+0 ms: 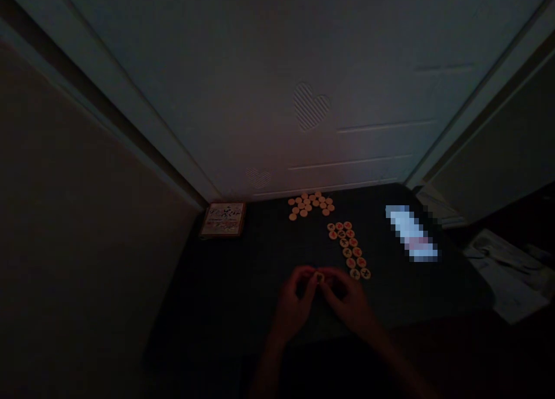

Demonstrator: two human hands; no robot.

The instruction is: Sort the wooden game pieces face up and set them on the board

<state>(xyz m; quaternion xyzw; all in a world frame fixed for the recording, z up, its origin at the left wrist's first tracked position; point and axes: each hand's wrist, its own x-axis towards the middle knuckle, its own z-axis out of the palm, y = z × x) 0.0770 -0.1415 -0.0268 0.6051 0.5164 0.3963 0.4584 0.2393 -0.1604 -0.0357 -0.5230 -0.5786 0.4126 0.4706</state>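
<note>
My left hand (295,302) and my right hand (350,302) meet over the front of the dark table. Between their fingertips they pinch one round Chinese chess piece (319,278), its marked face partly covered by the thumbs. To the right of the hands lie face-up Chinese chess pieces (347,252) with red or dark characters, set side by side in a long double column. Farther back, several pale discs (307,202) lie in a loose cluster, no characters visible on them.
A square box (222,219) with a printed lid sits at the table's back left. On the right lies a bright, pixelated oblong (411,233). A pale panel with heart shapes (310,106) rises behind the table (260,254). Papers (511,272) lie beyond its right edge.
</note>
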